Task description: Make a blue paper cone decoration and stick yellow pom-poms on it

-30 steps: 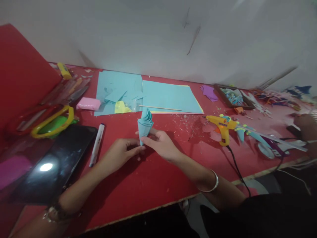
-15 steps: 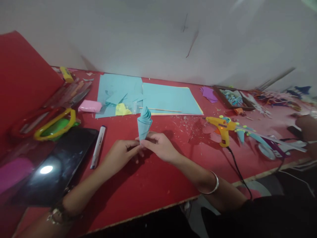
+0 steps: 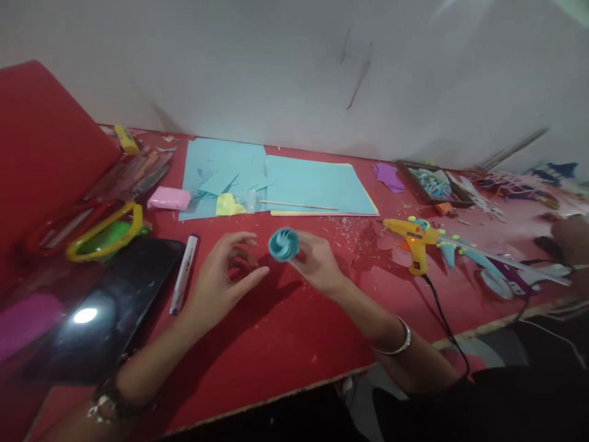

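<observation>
Paper cone (image 3: 284, 245) is pinched by right hand (image 3: 322, 264), at its ten o'clock; long axis is seen near end-on. Left hand (image 3: 218, 274) is spread, cone untouched at two o'clock.

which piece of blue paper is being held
The rolled blue paper, in the right hand; the blue sheets and scraps lie beyond it, untouched.

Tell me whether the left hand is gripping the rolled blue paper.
No, the left hand is open beside the rolled blue paper, which the right hand holds.
</observation>
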Available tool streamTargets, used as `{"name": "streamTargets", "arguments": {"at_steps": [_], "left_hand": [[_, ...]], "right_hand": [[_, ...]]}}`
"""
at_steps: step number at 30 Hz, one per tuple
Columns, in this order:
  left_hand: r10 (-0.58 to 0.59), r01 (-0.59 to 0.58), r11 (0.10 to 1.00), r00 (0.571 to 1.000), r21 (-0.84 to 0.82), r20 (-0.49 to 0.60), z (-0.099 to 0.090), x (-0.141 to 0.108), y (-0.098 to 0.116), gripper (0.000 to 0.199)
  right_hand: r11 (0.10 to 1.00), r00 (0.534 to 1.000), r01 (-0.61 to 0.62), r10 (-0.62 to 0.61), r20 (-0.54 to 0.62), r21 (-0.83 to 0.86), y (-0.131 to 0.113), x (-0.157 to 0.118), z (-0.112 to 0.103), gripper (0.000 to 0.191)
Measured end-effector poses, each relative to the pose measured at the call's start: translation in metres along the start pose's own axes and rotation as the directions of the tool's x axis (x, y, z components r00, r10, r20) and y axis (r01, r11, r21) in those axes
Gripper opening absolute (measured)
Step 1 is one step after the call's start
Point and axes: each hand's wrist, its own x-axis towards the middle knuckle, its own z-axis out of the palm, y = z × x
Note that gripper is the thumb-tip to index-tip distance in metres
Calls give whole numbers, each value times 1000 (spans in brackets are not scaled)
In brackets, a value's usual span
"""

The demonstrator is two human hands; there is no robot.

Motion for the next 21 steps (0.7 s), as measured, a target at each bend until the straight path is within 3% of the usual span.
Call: {"name": "streamTargets", "arguments": {"at_steps": [4,9,17,21], "left_hand": [[320,-301,937,943,178,-91,-5,-4,2,37],[537,-483,779,843,401,-28,-9,-6,7,40],[594,-488,728,800,482,-86,-11,-4,7,34],[556,-449,764,822,464,-119,-13,-2,7,33]], "right_hand": [[969,989,123,-101,109,-215,0,0,-4,23],[919,977,167,-104,187,-358,-5,0,-3,23],[905,982,123,-53,180,-406,-8,-3,-2,23],[921,987,83,-22,161,-381,-9,-2,-2,25]]}}
